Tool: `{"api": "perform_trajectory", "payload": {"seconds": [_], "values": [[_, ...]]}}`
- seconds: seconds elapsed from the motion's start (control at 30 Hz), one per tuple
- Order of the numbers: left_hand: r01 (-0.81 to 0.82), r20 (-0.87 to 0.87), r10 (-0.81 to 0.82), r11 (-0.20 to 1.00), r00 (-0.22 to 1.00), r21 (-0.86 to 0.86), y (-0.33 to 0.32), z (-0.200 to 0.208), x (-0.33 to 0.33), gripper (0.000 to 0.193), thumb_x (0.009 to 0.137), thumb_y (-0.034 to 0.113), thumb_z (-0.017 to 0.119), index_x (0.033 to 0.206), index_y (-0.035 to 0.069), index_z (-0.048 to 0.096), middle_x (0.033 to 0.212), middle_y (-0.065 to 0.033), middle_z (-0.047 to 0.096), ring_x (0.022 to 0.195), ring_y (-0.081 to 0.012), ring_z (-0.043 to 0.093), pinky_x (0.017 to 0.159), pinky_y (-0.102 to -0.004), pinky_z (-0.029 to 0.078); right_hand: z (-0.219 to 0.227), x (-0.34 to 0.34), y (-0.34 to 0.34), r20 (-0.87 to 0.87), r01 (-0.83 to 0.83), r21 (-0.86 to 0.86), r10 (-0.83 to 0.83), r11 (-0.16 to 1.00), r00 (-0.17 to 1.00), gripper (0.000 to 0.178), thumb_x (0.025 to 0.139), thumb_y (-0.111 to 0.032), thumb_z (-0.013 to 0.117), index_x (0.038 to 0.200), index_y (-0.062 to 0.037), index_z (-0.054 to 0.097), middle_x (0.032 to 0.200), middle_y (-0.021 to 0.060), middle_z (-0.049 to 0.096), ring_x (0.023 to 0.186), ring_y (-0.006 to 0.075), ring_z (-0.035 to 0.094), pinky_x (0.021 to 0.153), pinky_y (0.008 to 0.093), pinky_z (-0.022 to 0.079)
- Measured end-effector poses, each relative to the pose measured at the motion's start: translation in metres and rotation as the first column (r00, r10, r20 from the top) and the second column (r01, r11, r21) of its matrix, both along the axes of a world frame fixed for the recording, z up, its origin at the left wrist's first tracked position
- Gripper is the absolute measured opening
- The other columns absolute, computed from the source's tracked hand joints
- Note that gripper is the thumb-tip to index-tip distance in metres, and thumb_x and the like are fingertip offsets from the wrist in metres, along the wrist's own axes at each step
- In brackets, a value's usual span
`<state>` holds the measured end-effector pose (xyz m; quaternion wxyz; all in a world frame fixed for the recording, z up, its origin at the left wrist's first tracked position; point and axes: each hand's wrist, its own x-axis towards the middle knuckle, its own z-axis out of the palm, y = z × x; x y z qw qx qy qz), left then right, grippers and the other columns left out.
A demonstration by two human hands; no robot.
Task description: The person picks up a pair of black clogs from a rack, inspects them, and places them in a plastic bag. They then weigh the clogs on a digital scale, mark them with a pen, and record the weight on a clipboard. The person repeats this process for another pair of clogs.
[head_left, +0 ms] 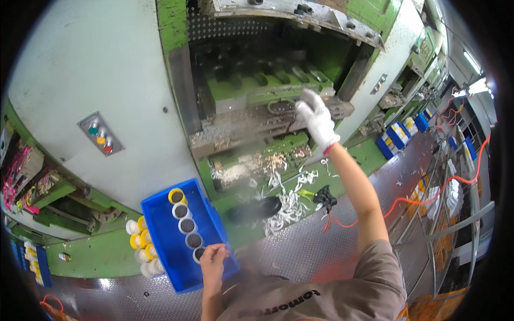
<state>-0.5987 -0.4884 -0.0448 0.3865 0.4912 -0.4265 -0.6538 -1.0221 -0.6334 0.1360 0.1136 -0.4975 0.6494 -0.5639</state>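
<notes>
My bare left hand [213,261] is over the near right part of a blue plastic tray [172,262]. Its fingertips are pinched together, and whatever they hold, if anything, is too small to make out. Beside it, a row of round white containers [187,226] with dark middles runs up the tray. The farthest container [177,196] has a yellow rim. My right hand [319,122], in a white glove, reaches up in front of the green press [267,85]. Its fingers are stretched out near the metal ledge, with nothing visible in them.
White scraps [292,208] litter the green base below the press. A dark shoe-shaped object [262,207] and a black bundle [325,198] lie near them. Yellow and white round pieces [140,241] stand left of the tray. An orange hose [417,199] and metal racks are on the right.
</notes>
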Motion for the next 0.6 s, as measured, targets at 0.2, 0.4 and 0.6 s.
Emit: {"api": "perform_trajectory", "payload": {"seconds": [0.2,0.4,0.6], "values": [[-0.167,-0.044,0.166,0.986,0.985,-0.023,-0.045,0.006,-0.055,0.014,0.096,0.009,0.062,0.104,-0.002,0.064,0.087,-0.0062,0.068,0.078,-0.0116,0.062,0.075,-0.0245,0.049,0.046,-0.141,-0.127,0.37,0.064,0.115,-0.102,0.991,0.923,0.076,0.09,-0.032,0.069,0.148,0.0015,0.032,0.117,0.0186,0.059,0.098,0.025,0.062,0.073,0.0404,0.058],[-0.344,0.026,0.344,0.939,0.939,-0.018,-0.025,0.009,-0.11,0.015,0.096,0.01,0.062,0.104,-0.002,0.063,0.086,-0.007,0.068,0.078,-0.0118,0.061,0.071,-0.024,0.048,0.051,-0.243,-0.227,0.349,0.019,0.299,-0.127,0.954,0.929,0.066,0.096,-0.044,0.056,0.144,-0.0026,0.038,0.126,0.0286,0.056,0.106,0.0415,0.065,0.08,0.0493,0.059],[-0.539,0.048,0.537,0.838,0.842,0.082,0.047,-0.002,-0.182,0.015,0.097,0.015,0.064,0.101,0.001,0.064,0.083,-0.0036,0.066,0.072,-0.011,0.06,0.069,-0.0245,0.049,0.044,-0.288,-0.266,-0.927,0.204,0.314,0.254,0.927,0.274,0.071,0.087,-0.044,0.072,0.137,0.002,0.051,0.141,0.0232,0.051,0.125,0.037,0.054,0.104,0.0385,0.047]]}}
